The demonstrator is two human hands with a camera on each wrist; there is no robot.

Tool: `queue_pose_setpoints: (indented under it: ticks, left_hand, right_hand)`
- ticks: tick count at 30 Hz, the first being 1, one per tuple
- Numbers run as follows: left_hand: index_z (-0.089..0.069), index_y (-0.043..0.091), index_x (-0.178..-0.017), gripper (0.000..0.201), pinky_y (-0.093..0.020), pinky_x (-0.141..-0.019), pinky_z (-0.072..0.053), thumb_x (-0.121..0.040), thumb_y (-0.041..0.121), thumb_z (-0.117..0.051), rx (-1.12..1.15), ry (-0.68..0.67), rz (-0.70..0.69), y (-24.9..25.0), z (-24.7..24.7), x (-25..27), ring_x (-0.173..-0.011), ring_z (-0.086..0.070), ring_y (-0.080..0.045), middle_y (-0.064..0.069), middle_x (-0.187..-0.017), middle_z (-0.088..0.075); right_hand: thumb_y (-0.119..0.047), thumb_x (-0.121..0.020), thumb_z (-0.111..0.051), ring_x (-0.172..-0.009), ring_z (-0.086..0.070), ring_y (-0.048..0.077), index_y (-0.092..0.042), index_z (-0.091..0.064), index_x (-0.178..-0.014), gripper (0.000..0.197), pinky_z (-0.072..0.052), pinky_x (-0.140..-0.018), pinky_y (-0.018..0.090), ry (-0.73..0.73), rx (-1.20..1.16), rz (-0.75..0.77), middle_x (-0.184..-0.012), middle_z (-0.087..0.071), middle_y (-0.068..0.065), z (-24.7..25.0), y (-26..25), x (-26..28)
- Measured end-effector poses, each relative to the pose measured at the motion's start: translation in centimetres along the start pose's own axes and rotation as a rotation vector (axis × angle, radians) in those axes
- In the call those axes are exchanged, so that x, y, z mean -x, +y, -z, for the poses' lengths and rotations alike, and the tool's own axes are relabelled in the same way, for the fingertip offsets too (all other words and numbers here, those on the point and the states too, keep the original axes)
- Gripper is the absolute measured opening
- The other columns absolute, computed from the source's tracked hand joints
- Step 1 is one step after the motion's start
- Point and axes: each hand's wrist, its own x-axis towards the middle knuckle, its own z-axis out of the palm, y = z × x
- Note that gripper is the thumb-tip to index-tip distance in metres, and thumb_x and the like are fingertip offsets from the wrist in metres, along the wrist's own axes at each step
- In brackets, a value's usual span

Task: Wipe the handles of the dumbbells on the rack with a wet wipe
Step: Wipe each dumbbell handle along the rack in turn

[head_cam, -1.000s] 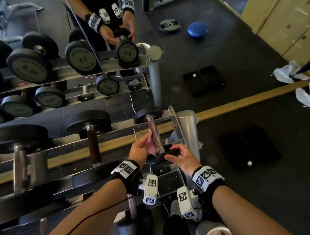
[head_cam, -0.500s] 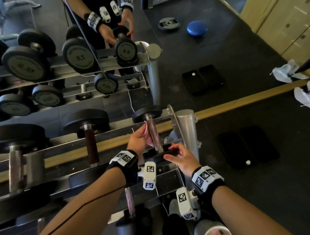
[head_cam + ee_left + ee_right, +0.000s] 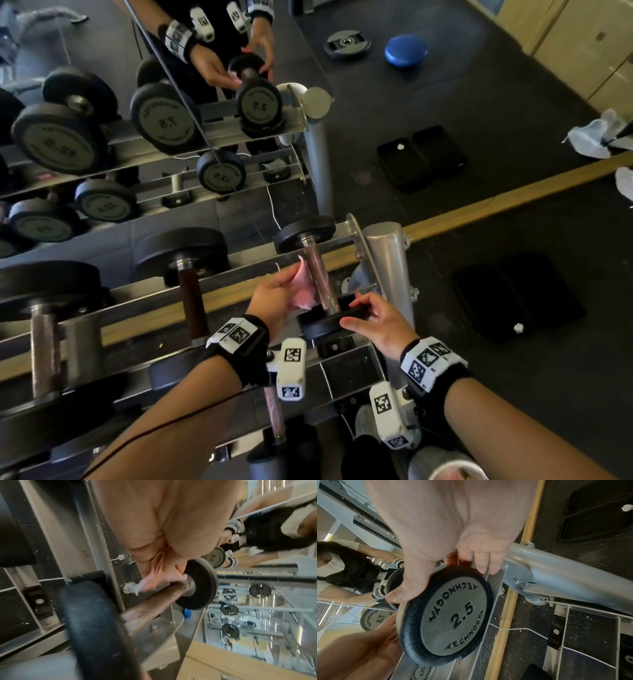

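Since the previous frame my left hand (image 3: 274, 294) slid its pink wet wipe (image 3: 303, 286) back along the 2.5 dumbbell's handle (image 3: 317, 274); fingers held the wipe against it. My right hand (image 3: 380, 320) gripped the near plate (image 3: 452, 616) on the rack (image 3: 387, 253).

Dark rubber floor (image 3: 513, 113), wall mirror (image 3: 102, 41)

A silver rack (image 3: 387, 253) carries black dumbbells (image 3: 185, 250) on its rails.
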Motion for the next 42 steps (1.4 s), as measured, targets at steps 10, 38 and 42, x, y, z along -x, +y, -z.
queue_pose_setpoints:
  ticks: [10, 38, 42]
  left_hand:
    - [-0.071, 0.017, -0.113, 0.030, -0.031, -0.081, -0.058, -0.099, 0.035, -0.052, -0.275, 0.067, -0.052, -0.4, -2.2, -0.6, -0.102, -0.069, -0.028, -0.011, -0.105, -0.073]
    - [-0.045, 0.042, -0.140, 0.048, -0.028, -0.105, -0.029, -0.097, 0.021, -0.050, -1.422, 0.003, -0.466, 1.3, -0.1, -3.3, -0.128, -0.040, -0.022, 0.003, -0.143, -0.046]
    - [-0.044, 0.052, -0.138, 0.044, -0.023, -0.100, -0.022, -0.099, 0.032, -0.046, -1.544, -0.092, -0.606, 1.9, 0.7, -4.3, -0.115, -0.030, -0.014, 0.022, -0.152, -0.030]
  right_hand:
    - [-0.067, -0.049, -0.081, -0.110, -0.061, 0.015, -0.026, -0.061, -0.106, 0.073, -0.046, -0.105, 0.045, 0.004, -0.010, 0.001, -0.115, -0.065, -0.005, 0.1, -0.2, 0.4]
    - [-0.035, -0.073, -0.084, -0.102, -0.056, 0.001, -0.020, -0.061, -0.112, 0.048, -0.043, -0.092, 0.018, 0.079, -0.181, 0.004, -0.110, -0.056, -0.017, -0.7, 1.6, -0.3]
    - [-0.038, -0.074, -0.083, -0.097, -0.053, -0.007, -0.025, -0.060, -0.113, 0.048, -0.040, -0.086, 0.015, 0.090, -0.207, 0.014, -0.108, -0.053, -0.026, -1.0, 2.0, -0.2]
